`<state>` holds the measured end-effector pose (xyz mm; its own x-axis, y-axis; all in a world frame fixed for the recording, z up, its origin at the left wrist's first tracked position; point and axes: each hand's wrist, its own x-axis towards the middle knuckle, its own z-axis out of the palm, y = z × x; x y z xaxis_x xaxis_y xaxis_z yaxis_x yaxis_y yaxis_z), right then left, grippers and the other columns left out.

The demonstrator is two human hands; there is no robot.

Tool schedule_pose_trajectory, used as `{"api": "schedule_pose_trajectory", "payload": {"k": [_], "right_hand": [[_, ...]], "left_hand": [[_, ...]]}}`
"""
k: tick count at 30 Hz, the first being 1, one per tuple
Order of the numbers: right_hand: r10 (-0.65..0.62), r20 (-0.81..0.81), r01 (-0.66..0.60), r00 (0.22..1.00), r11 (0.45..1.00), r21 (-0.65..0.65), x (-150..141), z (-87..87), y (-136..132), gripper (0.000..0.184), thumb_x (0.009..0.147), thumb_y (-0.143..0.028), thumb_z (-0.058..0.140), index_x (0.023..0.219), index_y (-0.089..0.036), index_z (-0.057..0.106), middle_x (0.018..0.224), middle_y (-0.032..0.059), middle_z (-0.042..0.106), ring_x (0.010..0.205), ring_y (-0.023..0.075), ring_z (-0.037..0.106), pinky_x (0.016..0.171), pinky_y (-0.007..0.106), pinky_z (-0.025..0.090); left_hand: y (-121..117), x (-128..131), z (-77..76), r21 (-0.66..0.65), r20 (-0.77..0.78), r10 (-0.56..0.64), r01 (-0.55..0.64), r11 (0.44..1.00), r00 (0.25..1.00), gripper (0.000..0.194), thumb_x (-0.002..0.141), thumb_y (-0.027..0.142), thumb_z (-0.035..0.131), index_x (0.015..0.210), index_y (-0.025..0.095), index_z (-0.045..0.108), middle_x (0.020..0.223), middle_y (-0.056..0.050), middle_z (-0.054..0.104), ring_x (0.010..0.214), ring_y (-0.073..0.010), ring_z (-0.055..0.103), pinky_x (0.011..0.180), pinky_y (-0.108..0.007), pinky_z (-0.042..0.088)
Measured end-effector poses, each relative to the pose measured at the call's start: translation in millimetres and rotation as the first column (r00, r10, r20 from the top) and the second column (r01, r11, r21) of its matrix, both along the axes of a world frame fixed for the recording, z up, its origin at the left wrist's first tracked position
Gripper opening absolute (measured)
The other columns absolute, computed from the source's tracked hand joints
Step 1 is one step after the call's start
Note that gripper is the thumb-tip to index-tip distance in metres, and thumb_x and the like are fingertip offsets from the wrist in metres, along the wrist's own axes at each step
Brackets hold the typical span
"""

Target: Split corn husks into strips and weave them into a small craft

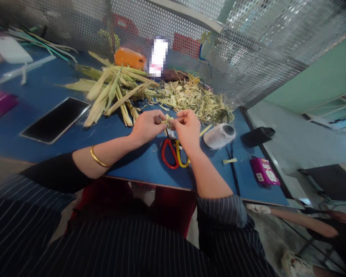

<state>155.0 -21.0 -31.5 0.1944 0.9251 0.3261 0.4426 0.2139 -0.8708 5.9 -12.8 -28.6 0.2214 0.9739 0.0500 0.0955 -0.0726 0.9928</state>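
Observation:
My left hand [149,125] and my right hand [188,127] meet over the table, fingertips pinched on a small pale piece of corn husk [168,120] between them. Most of the piece is hidden by the fingers. Just below lies a pair of scissors [170,154] with one red and one yellow handle, their blades partly under my hands. Behind my left hand is a pile of long dry corn husks [103,90]. A heap of shredded husk bits [187,96] spreads behind my right hand. To its right lies a spool of white thread [219,135].
On the blue table [127,157] are a black phone [55,120] at left, an orange packet [129,58], a lit screen [158,55], a black cylindrical object [258,136] and a purple pack [264,171]. A perforated metal screen [190,23] stands behind. Another person's legs [305,223] show at right.

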Motion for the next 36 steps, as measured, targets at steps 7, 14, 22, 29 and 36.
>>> {"api": "schedule_pose_trajectory", "payload": {"k": [7, 14, 22, 29, 36], "right_hand": [[0.135, 0.131, -0.132, 0.982, 0.991, -0.033, 10, 1.3, 3, 0.019, 0.077, -0.034, 0.062, 0.070, -0.018, 0.069, 0.055, -0.0039, 0.053, 0.055, 0.0103, 0.045, 0.055, 0.025, 0.035], [0.027, 0.089, -0.033, 0.996, 0.997, 0.073, 8, -3.8, 7, 0.013, 0.074, -0.028, 0.064, 0.067, -0.017, 0.066, 0.066, -0.0017, 0.059, 0.062, 0.0112, 0.049, 0.062, 0.026, 0.038], [0.029, 0.086, -0.037, 0.996, 0.995, 0.090, 1, -7.4, 8, 0.013, 0.078, -0.028, 0.062, 0.069, -0.018, 0.064, 0.067, -0.0023, 0.059, 0.065, 0.0117, 0.050, 0.066, 0.028, 0.039], [0.126, 0.086, -0.139, 0.988, 0.978, 0.157, -2, -7.5, 5, 0.014, 0.079, -0.026, 0.062, 0.068, -0.018, 0.062, 0.068, -0.0028, 0.056, 0.065, 0.0107, 0.049, 0.066, 0.027, 0.039], [0.095, 0.128, -0.123, 0.987, 0.965, 0.230, -3, -9.1, 7, 0.015, 0.082, -0.023, 0.060, 0.067, -0.018, 0.060, 0.068, -0.0024, 0.053, 0.067, 0.0118, 0.050, 0.067, 0.028, 0.040]], "left_hand": [[2, -3, -2.9, 0.221, -0.197, -0.033, 0.077, 0.972, 0.980, 0.014, 0.065, 0.017, 0.067, 0.079, 0.019, 0.069, 0.053, 0.003, 0.059, 0.054, -0.0129, 0.055, 0.054, -0.022, 0.039], [8, -7, -8.6, 0.052, -0.154, -0.371, 0.383, 0.922, 0.916, 0.013, 0.073, 0.021, 0.062, 0.082, 0.016, 0.071, 0.059, 0.001, 0.062, 0.050, -0.0116, 0.058, 0.053, -0.023, 0.046], [3, -10, 12.9, -0.231, 0.042, -0.455, 0.451, 0.862, 0.890, 0.010, 0.070, 0.019, 0.067, 0.077, 0.012, 0.068, 0.063, -0.002, 0.066, 0.055, -0.0120, 0.063, 0.058, -0.023, 0.051], [-1, -5, 5.0, -0.222, 0.015, -0.394, 0.388, 0.895, 0.919, 0.020, 0.068, 0.029, 0.075, 0.067, 0.011, 0.066, 0.053, -0.002, 0.060, 0.048, -0.0096, 0.057, 0.050, -0.021, 0.049], [-2, -5, 5.3, -0.257, -0.008, -0.423, 0.408, 0.876, 0.906, 0.014, 0.069, 0.026, 0.071, 0.064, 0.013, 0.068, 0.057, -0.004, 0.065, 0.051, -0.0128, 0.063, 0.055, -0.024, 0.052]]}}
